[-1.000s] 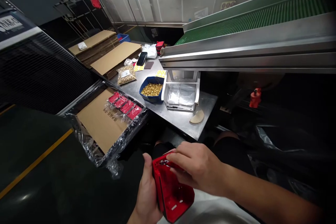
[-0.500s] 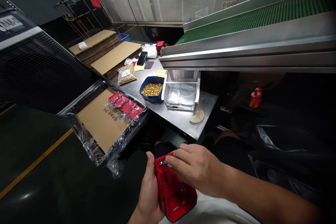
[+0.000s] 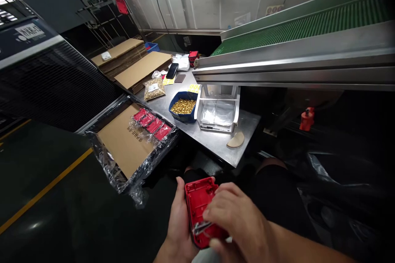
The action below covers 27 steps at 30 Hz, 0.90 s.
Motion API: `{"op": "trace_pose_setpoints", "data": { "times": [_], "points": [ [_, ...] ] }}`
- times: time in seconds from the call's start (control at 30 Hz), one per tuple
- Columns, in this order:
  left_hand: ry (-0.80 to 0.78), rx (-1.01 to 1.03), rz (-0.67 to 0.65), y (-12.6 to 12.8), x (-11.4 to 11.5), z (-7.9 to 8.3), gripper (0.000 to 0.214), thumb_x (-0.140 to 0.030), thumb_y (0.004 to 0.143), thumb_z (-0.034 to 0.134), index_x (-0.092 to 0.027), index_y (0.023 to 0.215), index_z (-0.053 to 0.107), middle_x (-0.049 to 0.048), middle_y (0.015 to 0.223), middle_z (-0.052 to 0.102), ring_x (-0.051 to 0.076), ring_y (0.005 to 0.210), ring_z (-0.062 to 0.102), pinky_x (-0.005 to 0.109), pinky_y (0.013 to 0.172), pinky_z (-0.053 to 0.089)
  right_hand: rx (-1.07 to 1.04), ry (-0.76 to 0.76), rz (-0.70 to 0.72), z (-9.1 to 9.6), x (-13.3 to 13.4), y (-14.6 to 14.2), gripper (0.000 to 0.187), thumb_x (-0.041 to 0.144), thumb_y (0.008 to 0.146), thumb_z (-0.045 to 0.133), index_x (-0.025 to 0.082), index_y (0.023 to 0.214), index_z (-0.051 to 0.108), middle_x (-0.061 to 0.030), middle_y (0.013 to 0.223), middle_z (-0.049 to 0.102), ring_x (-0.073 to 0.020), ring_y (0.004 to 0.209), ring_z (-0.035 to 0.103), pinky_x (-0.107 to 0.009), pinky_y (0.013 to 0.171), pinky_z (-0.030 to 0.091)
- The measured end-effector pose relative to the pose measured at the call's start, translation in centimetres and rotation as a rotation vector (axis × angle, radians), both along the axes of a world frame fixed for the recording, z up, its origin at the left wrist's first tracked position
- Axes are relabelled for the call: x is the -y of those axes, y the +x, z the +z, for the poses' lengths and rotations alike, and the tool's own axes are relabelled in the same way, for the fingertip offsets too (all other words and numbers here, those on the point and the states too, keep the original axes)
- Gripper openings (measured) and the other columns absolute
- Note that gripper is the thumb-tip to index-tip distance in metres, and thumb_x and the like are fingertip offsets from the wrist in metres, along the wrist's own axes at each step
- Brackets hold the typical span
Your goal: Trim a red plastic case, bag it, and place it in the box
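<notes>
My left hand (image 3: pixel 179 224) is wrapped around the left side of a red plastic housing (image 3: pixel 196 199) with a dark outer edge, its thumb along the rim. The hollow inside of the housing, with small posts and ribs, faces up at me. Over its right side comes my right hand (image 3: pixel 240 220), fingers closed on a small shiny metal tool (image 3: pixel 202 227). That tool lies across the lower part of the housing; its exact kind is blurred and partly covered by the fingers.
A blue bin of brass-coloured small parts (image 3: pixel 184 107) and a clear-fronted bin with plastic bags (image 3: pixel 217 115) stand on a metal table (image 3: pixel 212 141). Left is a plastic-lined box (image 3: pixel 120 144) with bagged red pieces (image 3: pixel 154 125). A green conveyor (image 3: pixel 293 24) slopes up right.
The red housing has turned so its ribbed, shallow inside faces me. My right hand and the metal tool have moved from its upper edge down to its lower part. The view shifted slightly.
</notes>
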State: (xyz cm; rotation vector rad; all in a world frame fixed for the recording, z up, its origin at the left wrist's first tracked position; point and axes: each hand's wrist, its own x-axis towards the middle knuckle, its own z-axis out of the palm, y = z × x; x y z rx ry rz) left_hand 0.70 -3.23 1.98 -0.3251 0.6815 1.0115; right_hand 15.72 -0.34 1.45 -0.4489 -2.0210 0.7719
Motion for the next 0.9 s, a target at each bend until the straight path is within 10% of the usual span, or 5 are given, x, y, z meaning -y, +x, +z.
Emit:
{"op": "trace_pose_setpoints", "data": {
  "times": [0.1,0.2,0.4,0.67,0.9],
  "points": [
    [-0.061,-0.158,0.0,0.6,-0.3,-0.2,0.069,-0.067,0.091,0.041,-0.006,0.115,0.064,0.0202,0.109,0.07,0.036,0.11,0.064,0.047,0.097,0.052,-0.113,-0.022,-0.015,-0.8,0.3,-1.0,0.026,0.034,0.093,0.048,0.016,0.111,0.054,-0.0047,0.078,0.066,-0.0166,0.069,0.06,-0.035,0.073,0.053],
    [-0.089,-0.609,0.106,0.7,0.3,-1.3,0.051,-0.056,0.094,0.047,-0.017,0.124,0.058,0.014,0.126,0.064,0.029,0.124,0.056,0.043,0.11,0.042,-0.166,-0.505,-0.198,-1.8,-0.6,-1.4,0.019,0.034,0.096,0.045,0.021,0.104,0.055,0.0005,0.072,0.062,-0.0123,0.06,0.055,-0.025,0.058,0.046],
    [0.564,-1.761,-0.081,-0.1,2.7,-3.3,0.034,-0.043,0.097,0.049,-0.035,0.129,0.056,0.0013,0.141,0.053,0.021,0.133,0.044,0.036,0.114,0.033,-0.291,-1.082,-0.304,-2.9,-2.4,-1.6,0.033,0.051,0.097,0.044,0.021,0.087,0.055,0.0042,0.066,0.052,-0.0097,0.061,0.047,-0.022,0.059,0.039],
    [0.841,-2.013,-0.067,0.6,3.1,-2.5,0.037,-0.021,0.097,0.048,-0.031,0.132,0.055,0.0002,0.13,0.06,0.015,0.121,0.055,0.024,0.106,0.041,-0.257,-1.151,-0.293,-2.6,-2.3,-1.6,0.04,0.056,0.095,0.043,0.02,0.081,0.052,0.0042,0.06,0.05,-0.01,0.055,0.044,-0.024,0.055,0.037],
    [0.927,-2.026,-0.164,-0.2,2.4,-2.5,0.063,-0.047,0.078,0.076,-0.027,0.133,0.053,0.0052,0.121,0.058,0.021,0.11,0.059,0.028,0.093,0.052,-0.175,-1.142,-0.269,-2.4,-2.5,-1.5,0.039,0.055,0.095,0.044,0.019,0.084,0.054,0.0047,0.063,0.052,-0.0092,0.059,0.047,-0.023,0.058,0.039]
  ]
}}
